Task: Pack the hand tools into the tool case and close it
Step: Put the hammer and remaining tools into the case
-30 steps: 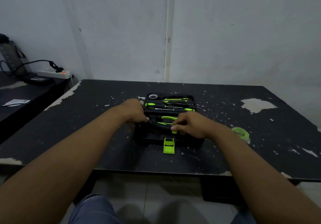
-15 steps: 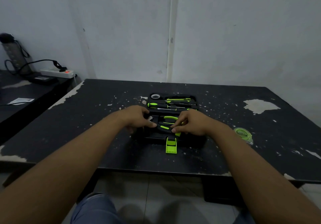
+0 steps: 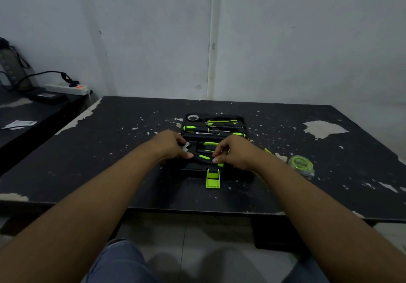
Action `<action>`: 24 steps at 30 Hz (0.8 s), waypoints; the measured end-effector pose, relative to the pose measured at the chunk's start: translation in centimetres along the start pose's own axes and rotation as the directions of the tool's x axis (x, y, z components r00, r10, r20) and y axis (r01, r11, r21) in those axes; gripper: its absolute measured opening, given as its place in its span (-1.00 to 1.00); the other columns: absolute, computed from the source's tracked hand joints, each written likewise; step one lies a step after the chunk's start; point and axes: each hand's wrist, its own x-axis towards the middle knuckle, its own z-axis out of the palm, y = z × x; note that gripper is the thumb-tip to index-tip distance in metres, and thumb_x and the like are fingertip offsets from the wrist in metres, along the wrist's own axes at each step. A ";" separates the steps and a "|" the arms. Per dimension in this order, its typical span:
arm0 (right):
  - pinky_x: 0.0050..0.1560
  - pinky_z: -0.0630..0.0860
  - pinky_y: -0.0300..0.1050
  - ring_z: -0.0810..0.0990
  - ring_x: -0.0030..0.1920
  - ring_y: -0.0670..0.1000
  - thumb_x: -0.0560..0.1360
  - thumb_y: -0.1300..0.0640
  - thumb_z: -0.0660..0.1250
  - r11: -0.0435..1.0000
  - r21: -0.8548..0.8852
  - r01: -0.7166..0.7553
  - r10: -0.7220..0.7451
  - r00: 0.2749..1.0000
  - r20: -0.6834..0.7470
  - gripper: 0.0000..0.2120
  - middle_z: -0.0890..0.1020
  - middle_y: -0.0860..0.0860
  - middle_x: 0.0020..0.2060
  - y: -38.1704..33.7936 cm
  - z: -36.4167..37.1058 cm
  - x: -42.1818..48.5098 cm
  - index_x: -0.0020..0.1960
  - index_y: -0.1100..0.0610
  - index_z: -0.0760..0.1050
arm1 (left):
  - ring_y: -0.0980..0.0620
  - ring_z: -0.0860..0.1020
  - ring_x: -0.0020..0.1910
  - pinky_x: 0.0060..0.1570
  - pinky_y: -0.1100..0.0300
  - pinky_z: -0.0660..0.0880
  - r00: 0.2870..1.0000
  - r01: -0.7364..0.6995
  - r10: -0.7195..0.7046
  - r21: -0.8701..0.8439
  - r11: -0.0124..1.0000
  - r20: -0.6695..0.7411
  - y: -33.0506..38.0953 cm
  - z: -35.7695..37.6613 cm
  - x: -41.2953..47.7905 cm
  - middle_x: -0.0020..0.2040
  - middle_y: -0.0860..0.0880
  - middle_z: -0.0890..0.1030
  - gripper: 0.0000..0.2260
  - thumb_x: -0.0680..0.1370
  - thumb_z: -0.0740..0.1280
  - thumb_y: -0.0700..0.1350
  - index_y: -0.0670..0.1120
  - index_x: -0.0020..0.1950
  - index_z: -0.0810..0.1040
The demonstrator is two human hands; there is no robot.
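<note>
The table (image 3: 109,151) is wearing a matt black coat that is flaking off in rough, pale patches. The tool case (image 3: 193,169) is looking like dull black moulded plastic, its latch (image 3: 212,178) standing out in smooth bright-green plastic. The hammer (image 3: 203,157) is showing a ribbed, rubbery black grip with green inserts and a glinting bare-metal end. The tape measure (image 3: 301,165) is gleaming in glossy translucent green plastic. The wall (image 3: 285,41) is looking chalky and scuffed.

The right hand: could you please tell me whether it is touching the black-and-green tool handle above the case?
Touching. The head view shows the right hand pinching the tool handle, while the left hand grips its other end.
</note>
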 end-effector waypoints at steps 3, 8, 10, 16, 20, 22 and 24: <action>0.04 0.61 -0.10 0.64 -0.23 -0.10 0.44 0.06 0.65 1.000 0.021 -0.001 0.001 1.000 -0.011 -0.80 0.75 0.01 -0.23 0.1 0.3 -0.4 0.05 0.02 0.76 | -0.02 0.58 0.34 0.26 0.18 0.46 1.000 -0.017 0.017 0.001 1.000 -0.016 0.1 0.0 -0.1 0.41 -0.02 0.61 -0.32 0.36 0.64 0.19 0.01 0.43 0.61; -0.02 0.54 -0.17 0.63 -0.20 -0.09 0.47 0.04 0.61 0.998 -0.050 0.034 -0.031 0.997 0.066 -0.51 0.74 0.02 -0.17 -0.7 -0.3 -0.2 0.37 -0.16 0.62 | 0.00 0.61 0.27 0.23 0.18 0.49 0.995 -0.094 0.095 0.072 0.993 -0.012 -0.7 -0.2 -0.3 0.34 0.03 0.65 -0.43 0.42 0.57 0.26 0.10 0.38 0.65; 0.12 0.56 -0.11 0.68 -0.05 -0.01 0.51 -0.01 0.57 0.993 -0.108 0.055 -0.040 0.990 0.137 -0.59 0.73 -0.01 -0.13 -0.9 -0.7 0.3 0.33 -0.19 0.65 | -0.01 0.60 0.27 0.20 0.21 0.46 0.989 -0.147 0.145 0.130 0.981 0.027 -1.1 -0.7 -0.1 0.32 0.01 0.65 -0.50 0.52 0.48 0.24 0.13 0.43 0.60; 0.10 0.55 -0.20 0.64 -0.07 -0.27 0.48 -0.11 0.58 0.988 -0.141 0.064 -0.039 0.984 0.176 -0.74 0.73 -0.25 -0.14 -1.5 -1.5 1.7 0.16 -0.18 0.75 | 0.10 0.54 0.11 0.12 0.24 0.40 0.967 -0.209 0.174 0.192 0.959 0.184 -1.5 -2.2 0.6 0.34 0.06 0.62 -0.54 0.62 0.42 0.13 0.22 0.52 0.48; -0.16 0.47 -0.21 0.53 -0.31 -0.18 0.43 -0.08 0.63 0.992 -0.092 0.082 -0.058 0.972 0.229 -0.75 0.61 -0.16 -0.34 -1.3 -1.9 2.9 0.11 -0.16 0.77 | 0.12 0.58 -0.05 -0.16 0.21 0.57 0.961 -0.162 0.115 0.171 0.972 0.252 -1.2 -3.3 0.9 0.17 0.10 0.57 -0.46 0.56 0.51 0.10 0.28 0.51 0.46; -0.29 0.44 -0.12 0.49 -0.31 -0.06 0.42 -0.05 0.65 0.997 -0.027 0.069 -0.060 0.970 0.235 -0.76 0.56 -0.06 -0.33 -1.0 -1.9 3.2 0.08 -0.15 0.77 | 0.03 0.63 0.03 -0.12 0.17 0.64 0.961 -0.153 0.103 0.183 0.971 0.256 -1.0 -3.3 1.3 0.17 0.09 0.59 -0.46 0.52 0.54 0.10 0.27 0.48 0.50; -0.37 0.43 -0.10 0.47 -0.30 0.02 0.42 0.02 0.66 0.998 0.034 0.055 -0.061 0.970 0.236 -0.71 0.55 -0.04 -0.33 -1.0 -1.7 3.3 0.12 -0.14 0.76 | -0.04 0.65 0.11 0.04 0.06 0.68 0.964 -0.138 0.082 0.211 0.968 0.254 -0.8 -3.2 1.7 0.19 0.05 0.61 -0.47 0.50 0.56 0.10 0.27 0.46 0.53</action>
